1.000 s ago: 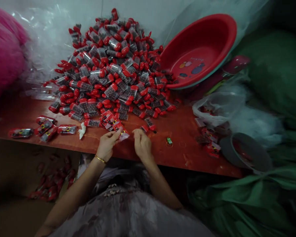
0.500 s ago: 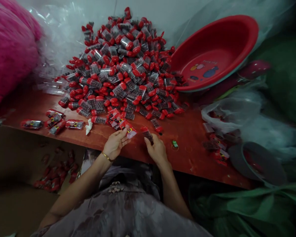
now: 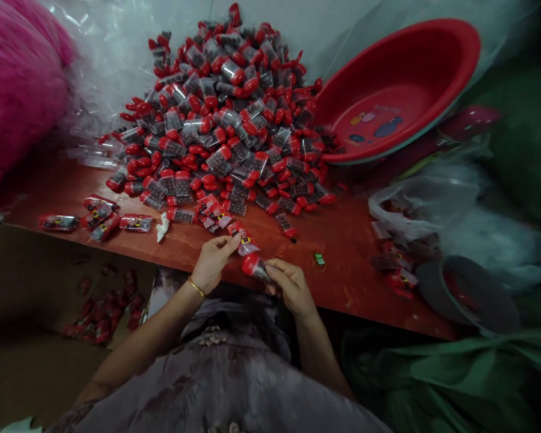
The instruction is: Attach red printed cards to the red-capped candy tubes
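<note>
My left hand [image 3: 213,262] pinches a small red printed sleeve [image 3: 244,238] just above the table's front edge. My right hand [image 3: 289,284] grips a small clear tube with a red cap [image 3: 255,265], its cap pointing left toward the sleeve's lower end. The two things almost touch. A big heap of the same red-capped tubes [image 3: 225,114] fills the back of the red-brown table [image 3: 342,264]. A small stack of red sleeves [image 3: 210,211] lies at the heap's front.
A red basin [image 3: 392,90] leans at the back right. Wrapped tubes [image 3: 97,218] lie at the left, more in a cardboard box [image 3: 103,313] below. A grey bowl [image 3: 464,288] and plastic bags [image 3: 415,198] sit right; pink fluff [image 3: 13,90] far left.
My right hand picked a tube off the table and brought it back toward my body, turning its cap to the sleeve. My left hand shifted slightly with the sleeve.
</note>
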Action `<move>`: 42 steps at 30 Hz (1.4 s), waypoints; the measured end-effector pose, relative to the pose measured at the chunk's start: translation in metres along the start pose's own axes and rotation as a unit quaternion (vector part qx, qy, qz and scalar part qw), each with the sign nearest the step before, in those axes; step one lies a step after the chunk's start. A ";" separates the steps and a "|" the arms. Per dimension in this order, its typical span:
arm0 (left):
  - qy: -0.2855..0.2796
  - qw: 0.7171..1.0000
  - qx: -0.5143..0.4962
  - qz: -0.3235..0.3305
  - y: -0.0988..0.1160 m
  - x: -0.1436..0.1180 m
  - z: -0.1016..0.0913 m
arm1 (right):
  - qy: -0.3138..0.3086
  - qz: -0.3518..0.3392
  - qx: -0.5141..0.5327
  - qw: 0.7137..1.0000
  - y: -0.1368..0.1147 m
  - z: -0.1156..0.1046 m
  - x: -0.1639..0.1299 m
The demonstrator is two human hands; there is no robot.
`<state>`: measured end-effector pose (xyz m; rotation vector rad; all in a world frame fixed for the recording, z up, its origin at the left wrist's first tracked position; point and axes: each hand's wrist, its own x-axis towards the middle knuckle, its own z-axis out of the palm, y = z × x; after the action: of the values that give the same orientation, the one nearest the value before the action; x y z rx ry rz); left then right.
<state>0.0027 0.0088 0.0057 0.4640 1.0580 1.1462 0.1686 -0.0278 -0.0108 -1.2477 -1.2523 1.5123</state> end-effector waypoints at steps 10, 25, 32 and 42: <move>-0.044 0.995 0.047 0.079 -0.001 -0.001 -0.003 | 0.048 -0.027 -0.013 0.998 0.009 0.007 0.008; -0.027 0.999 -0.017 0.018 -0.027 0.002 0.009 | 0.213 -0.129 -0.108 0.963 0.027 0.042 0.016; -0.005 0.997 0.012 0.074 -0.030 0.007 0.011 | 0.212 -0.121 -0.120 0.962 0.024 0.039 0.019; -0.006 0.998 -0.022 0.055 -0.038 0.010 0.007 | 0.211 -0.088 -0.057 0.972 0.015 0.047 0.025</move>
<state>0.0282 0.0040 -0.0246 0.4984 1.0052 1.2596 0.1181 -0.0163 -0.0294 -1.4020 -1.1395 0.9934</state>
